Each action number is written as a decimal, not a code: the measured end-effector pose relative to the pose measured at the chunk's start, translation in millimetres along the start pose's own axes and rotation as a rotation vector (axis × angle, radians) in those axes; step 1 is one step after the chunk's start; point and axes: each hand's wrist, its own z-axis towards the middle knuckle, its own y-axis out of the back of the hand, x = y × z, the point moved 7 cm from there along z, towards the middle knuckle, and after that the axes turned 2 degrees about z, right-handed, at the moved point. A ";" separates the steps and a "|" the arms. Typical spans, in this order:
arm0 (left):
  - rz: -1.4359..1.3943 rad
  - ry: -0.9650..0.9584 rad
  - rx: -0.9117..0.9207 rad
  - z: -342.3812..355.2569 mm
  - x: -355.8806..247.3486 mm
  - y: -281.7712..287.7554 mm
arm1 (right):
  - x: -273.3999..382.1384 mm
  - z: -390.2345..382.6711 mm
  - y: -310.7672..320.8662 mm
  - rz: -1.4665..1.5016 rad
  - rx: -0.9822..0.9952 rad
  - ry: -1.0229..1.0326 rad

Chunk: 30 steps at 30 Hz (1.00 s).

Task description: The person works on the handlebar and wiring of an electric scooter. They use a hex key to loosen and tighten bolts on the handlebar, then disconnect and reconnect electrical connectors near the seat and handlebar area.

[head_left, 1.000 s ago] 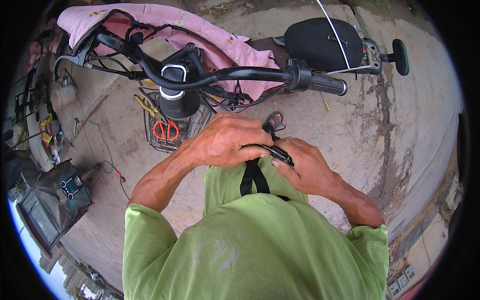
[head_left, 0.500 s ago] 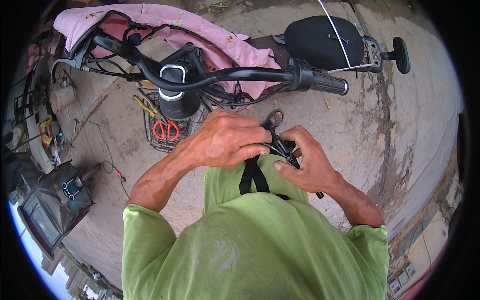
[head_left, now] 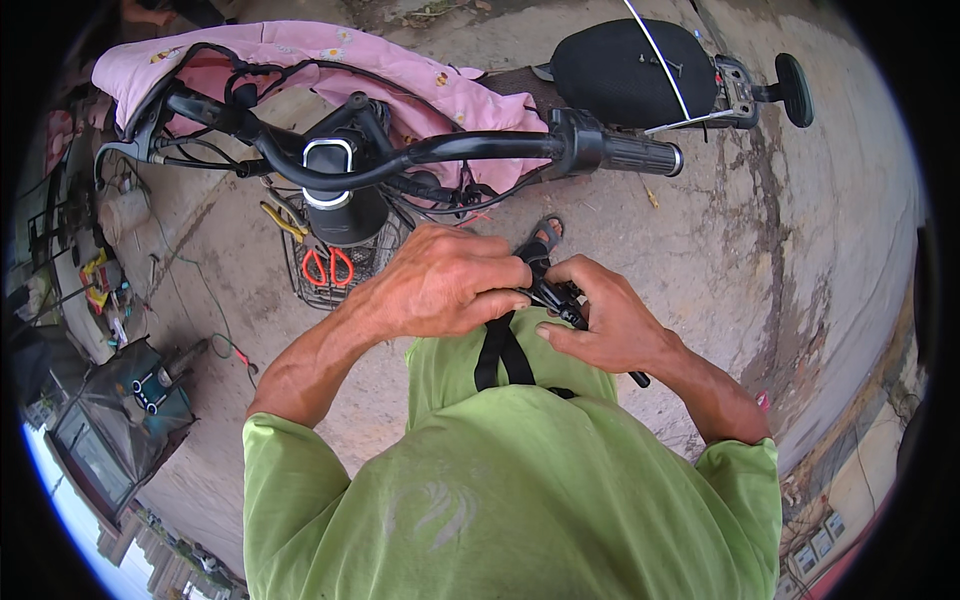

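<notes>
Just in front of my waist, both hands close on a black brake lever (head_left: 562, 307). My left hand (head_left: 452, 282) pinches its left end between thumb and bent fingers, palm down. On the other side my right hand (head_left: 618, 318) curls its thumb and forefinger around the right end. A black rod tip (head_left: 640, 379) pokes out below the right palm. The fingers cover much of the lever. Beyond my hands stretches a bike's black handlebar (head_left: 450, 150), with a ribbed grip (head_left: 642, 154) at its right end.
Red-handled scissors (head_left: 341, 266) and yellow-handled pliers (head_left: 284, 222) lie in the wire basket (head_left: 322, 296) under the handlebar. A pink cloth cover (head_left: 400, 70) drapes the bike's front. The black seat (head_left: 635, 85) is far right. A cable (head_left: 190, 262) runs over the concrete at left.
The view has shifted slightly, so the bike sits a little further left. Both hands keep their hold on the brake lever, with the right thumb moved slightly.
</notes>
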 end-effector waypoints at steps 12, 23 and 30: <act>-0.021 0.014 -0.005 0.9 1.4 2.5 | 5.2 3.9 -0.2 -0.162 -0.119 0.220; 0.000 0.051 -0.004 8.4 0.8 1.5 | 3.9 0.2 1.5 -0.290 -0.206 0.248; -0.049 0.083 0.010 14.3 1.2 2.8 | 9.8 -1.5 5.1 -0.259 -0.184 0.244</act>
